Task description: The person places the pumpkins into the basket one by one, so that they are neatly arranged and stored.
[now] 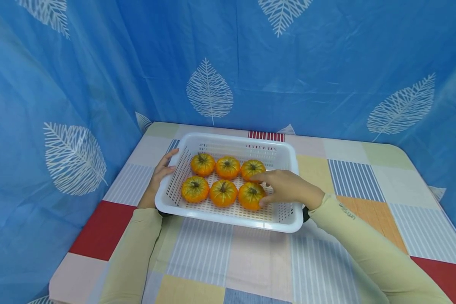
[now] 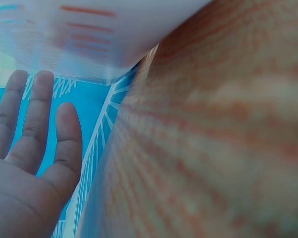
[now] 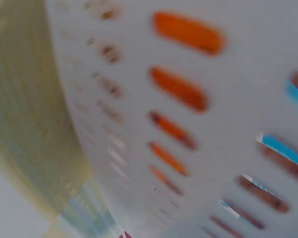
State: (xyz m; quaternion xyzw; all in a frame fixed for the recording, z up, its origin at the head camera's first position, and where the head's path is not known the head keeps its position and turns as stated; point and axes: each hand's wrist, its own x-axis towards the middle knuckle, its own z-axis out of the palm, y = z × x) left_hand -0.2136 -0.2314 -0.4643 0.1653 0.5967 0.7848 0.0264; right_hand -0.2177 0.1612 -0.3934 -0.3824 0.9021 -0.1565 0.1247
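Several small orange pumpkins with yellow-green tops sit in two rows of three inside a white slotted plastic basket (image 1: 228,217). My right hand (image 1: 285,185) reaches over the basket's right side. Its thumb and fingers curve round the near-row right pumpkin (image 1: 251,196). Through the slots of the basket wall (image 3: 238,99), the right wrist view shows orange and parts of the hand. My left hand (image 1: 160,175) lies along the basket's left outer side, fingers extended. In the left wrist view three straight fingers (image 2: 39,109) show close to the basket wall (image 2: 89,59).
A patchwork-patterned cloth (image 1: 197,249) covers the table beneath the basket. Blue curtains (image 1: 251,76) with white leaf prints hang behind the table and at both sides. Beige sleeves (image 1: 125,257) cover both forearms.
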